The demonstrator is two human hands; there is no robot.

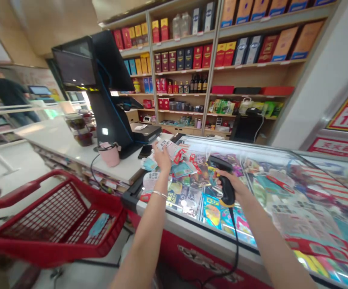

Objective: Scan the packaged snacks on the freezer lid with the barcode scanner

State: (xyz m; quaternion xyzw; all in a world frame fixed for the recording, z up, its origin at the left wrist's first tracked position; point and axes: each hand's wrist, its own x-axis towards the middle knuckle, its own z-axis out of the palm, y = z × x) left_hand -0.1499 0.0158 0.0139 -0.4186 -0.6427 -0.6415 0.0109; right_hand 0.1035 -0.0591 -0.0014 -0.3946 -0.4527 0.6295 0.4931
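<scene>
My left hand (163, 159), a bracelet at its wrist, grips the upper corner of a white packet (172, 148) with dark print and a red lower part. Beneath it, blue-and-red packets (183, 169) lie in a loose pile on the glass top of a freezer (222, 143). Another white packet (150, 181) rests near the freezer's left corner. A black and yellow barcode scanner (228, 190) is in my right hand (236, 182), fingers wrapped round its handle. Its head points up and left, and its cord hangs over the freezer's front.
On the right of the freezer lie more packets (303, 216). A red shopping cart (53, 216) stands at the left. The white counter (50, 134) carries a checkout terminal (107, 88), a pink cup (109, 154) and a phone (145, 151). Shelves (186, 72) of boxes fill the back.
</scene>
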